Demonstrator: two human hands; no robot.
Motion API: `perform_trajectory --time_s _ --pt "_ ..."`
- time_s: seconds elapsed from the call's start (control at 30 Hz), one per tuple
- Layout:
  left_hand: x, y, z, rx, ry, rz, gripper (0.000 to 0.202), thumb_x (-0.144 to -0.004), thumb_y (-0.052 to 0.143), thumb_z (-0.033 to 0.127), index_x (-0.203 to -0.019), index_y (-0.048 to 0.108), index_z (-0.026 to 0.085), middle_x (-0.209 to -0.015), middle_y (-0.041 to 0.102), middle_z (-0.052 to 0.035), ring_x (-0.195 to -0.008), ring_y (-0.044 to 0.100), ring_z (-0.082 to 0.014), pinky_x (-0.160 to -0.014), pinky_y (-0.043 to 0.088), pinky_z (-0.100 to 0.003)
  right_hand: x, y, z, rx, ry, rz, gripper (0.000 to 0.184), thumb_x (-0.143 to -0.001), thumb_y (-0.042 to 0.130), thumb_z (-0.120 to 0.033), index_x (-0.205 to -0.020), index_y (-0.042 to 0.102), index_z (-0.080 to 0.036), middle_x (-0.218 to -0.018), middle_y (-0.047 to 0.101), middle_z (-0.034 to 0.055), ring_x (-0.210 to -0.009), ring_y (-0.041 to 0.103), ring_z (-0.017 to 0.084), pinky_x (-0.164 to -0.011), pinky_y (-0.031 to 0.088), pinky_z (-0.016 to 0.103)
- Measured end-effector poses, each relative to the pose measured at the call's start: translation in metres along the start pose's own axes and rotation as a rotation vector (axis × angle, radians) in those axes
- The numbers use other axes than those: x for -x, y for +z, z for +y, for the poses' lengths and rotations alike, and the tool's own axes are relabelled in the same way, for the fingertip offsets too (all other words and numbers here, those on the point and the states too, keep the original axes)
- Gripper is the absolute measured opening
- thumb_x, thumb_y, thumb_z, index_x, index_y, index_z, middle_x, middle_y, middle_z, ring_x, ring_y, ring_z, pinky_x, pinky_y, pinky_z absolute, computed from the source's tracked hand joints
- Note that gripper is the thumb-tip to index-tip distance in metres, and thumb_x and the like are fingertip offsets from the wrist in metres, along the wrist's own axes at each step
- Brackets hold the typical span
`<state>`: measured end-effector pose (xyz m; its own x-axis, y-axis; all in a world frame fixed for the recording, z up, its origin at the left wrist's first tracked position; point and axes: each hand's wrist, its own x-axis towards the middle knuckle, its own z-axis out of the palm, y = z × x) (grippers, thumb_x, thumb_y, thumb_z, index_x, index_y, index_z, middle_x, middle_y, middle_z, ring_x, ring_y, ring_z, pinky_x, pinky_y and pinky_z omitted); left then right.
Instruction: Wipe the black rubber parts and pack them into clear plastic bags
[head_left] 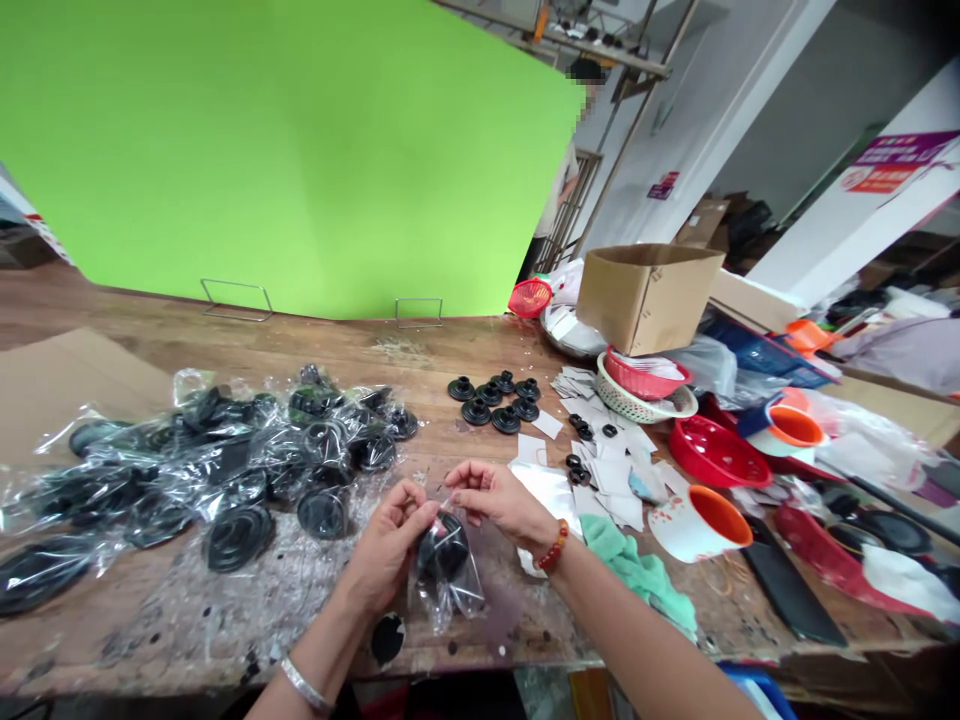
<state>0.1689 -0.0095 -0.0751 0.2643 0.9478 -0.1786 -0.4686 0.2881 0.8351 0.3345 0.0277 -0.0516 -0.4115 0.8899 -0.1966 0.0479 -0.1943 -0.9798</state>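
Note:
Near the front of the table I hold a clear plastic bag [448,605] with a black round part [441,550] inside it. My left hand [391,545] pinches the bag's upper edge from the left, thumb against fingers. On the other side, my right hand [501,498] has its fingertips closed at the bag's mouth. The bag hangs down from the fingers toward the tabletop. Beyond my hands stand several loose black flanged parts [493,400] in a cluster. A pile of bagged black parts [247,455] spreads over the left side.
Paper slips [611,480] and small black rings [577,470] lie to the right. A green cloth [637,570], an orange-lined white cup [694,525], red baskets [716,455] and a cardboard box [649,295] crowd that side. A green panel [300,160] stands behind; a person [559,190] is past it.

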Motion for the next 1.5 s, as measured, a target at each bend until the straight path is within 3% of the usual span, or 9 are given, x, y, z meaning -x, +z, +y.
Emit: perform_trajectory --time_s 0.27,0.47,0.67,0.87,1.0,1.1,1.2,1.33,1.5 --pt "0.007 -0.013 0.031 -0.964 0.464 -0.026 0.009 -0.077 0.066 0.026 -0.070 0.062 0.021 -0.083 0.064 -0.0025 -0.092 0.056 -0.0211 -0.094 0.035 -0.035 0.022 -0.002 -0.035 0.782 -0.390 -0.068 0.025 -0.083 0.045 -0.005 -0.084 0.066 -0.019 -0.085 0.059 0.0028 -0.084 0.054 0.015 -0.079 0.041 0.028" --pt "0.006 0.009 0.058 -1.104 0.390 -0.082 0.013 -0.081 0.060 0.029 -0.072 0.058 0.020 -0.067 0.060 0.0020 -0.063 0.053 -0.0141 -0.061 0.038 -0.024 0.011 -0.008 -0.038 0.705 -0.383 0.026 0.021 -0.086 0.045 -0.009 -0.087 0.063 -0.019 -0.093 0.056 0.0033 -0.084 0.054 0.014 -0.078 0.043 0.028" --pt "-0.026 0.013 0.097 -1.102 0.632 0.335 0.011 -0.081 0.058 0.027 -0.073 0.056 0.020 -0.065 0.059 0.0036 -0.060 0.054 -0.0121 -0.061 0.040 -0.022 0.004 -0.014 -0.026 0.541 -0.303 0.349 0.020 -0.086 0.051 -0.024 -0.104 0.056 -0.019 -0.098 0.057 0.0049 -0.076 0.054 0.014 -0.065 0.045 0.026" --pt "-0.052 -0.034 0.125 -1.314 0.681 0.673 0.009 -0.079 0.060 0.029 -0.081 0.056 0.021 -0.073 0.061 0.0005 -0.066 0.058 -0.0166 -0.069 0.045 -0.028 0.021 -0.043 -0.015 0.611 -0.272 0.411 0.016 -0.086 0.052 -0.028 -0.096 0.060 -0.018 -0.090 0.060 0.0042 -0.073 0.055 0.015 -0.063 0.044 0.026" --pt "-0.048 -0.059 0.118 -1.568 0.676 0.759 0.022 -0.076 0.064 0.029 -0.095 0.060 0.019 -0.101 0.057 -0.0123 -0.101 0.055 -0.0318 -0.088 0.043 -0.044 0.041 -0.077 0.002 0.848 -0.211 0.503 0.014 -0.087 0.051 -0.025 -0.082 0.061 -0.017 -0.079 0.062 0.0037 -0.071 0.055 0.016 -0.065 0.042 0.028" --pt "-0.036 -0.050 0.104 -1.529 0.835 0.865 0.035 -0.078 0.064 0.029 -0.110 0.058 0.017 -0.129 0.042 -0.0195 -0.126 0.034 -0.0391 -0.103 0.029 -0.055 0.056 -0.101 0.021 1.163 -0.145 0.523 0.015 -0.084 0.051 -0.018 -0.074 0.063 -0.015 -0.077 0.062 0.0064 -0.077 0.054 0.020 -0.074 0.041 0.032" --pt "-0.022 -0.020 0.073 -1.420 0.924 0.710 0.027 -0.082 0.060 0.025 -0.108 0.058 0.017 -0.131 0.041 -0.0163 -0.125 0.036 -0.0343 -0.106 0.029 -0.052 0.065 -0.113 0.042 1.431 -0.077 0.479 0.017 -0.083 0.054 -0.015 -0.073 0.067 -0.015 -0.084 0.062 0.0100 -0.086 0.051 0.024 -0.079 0.039 0.035" --pt "-0.003 0.025 0.003 -1.400 0.706 0.054 0.015 -0.085 0.054 0.017 -0.098 0.061 0.021 -0.110 0.056 -0.0082 -0.107 0.050 -0.0255 -0.095 0.042 -0.045 0.067 -0.110 0.060 1.529 -0.061 0.502 0.015 -0.083 0.056 -0.020 -0.078 0.070 -0.019 -0.102 0.061 0.0108 -0.093 0.048 0.027 -0.081 0.037 0.038" --pt "0.017 0.059 -0.070 -1.512 0.468 -0.333 0.056 -0.079 0.063 0.013 -0.129 0.047 0.033 -0.135 0.046 -0.0064 -0.114 0.045 -0.0287 -0.091 0.046 -0.047 0.064 -0.099 0.061 1.494 -0.107 0.478 0.017 -0.083 0.053 -0.015 -0.069 0.063 -0.017 -0.093 0.061 0.0089 -0.091 0.048 0.024 -0.082 0.036 0.036"
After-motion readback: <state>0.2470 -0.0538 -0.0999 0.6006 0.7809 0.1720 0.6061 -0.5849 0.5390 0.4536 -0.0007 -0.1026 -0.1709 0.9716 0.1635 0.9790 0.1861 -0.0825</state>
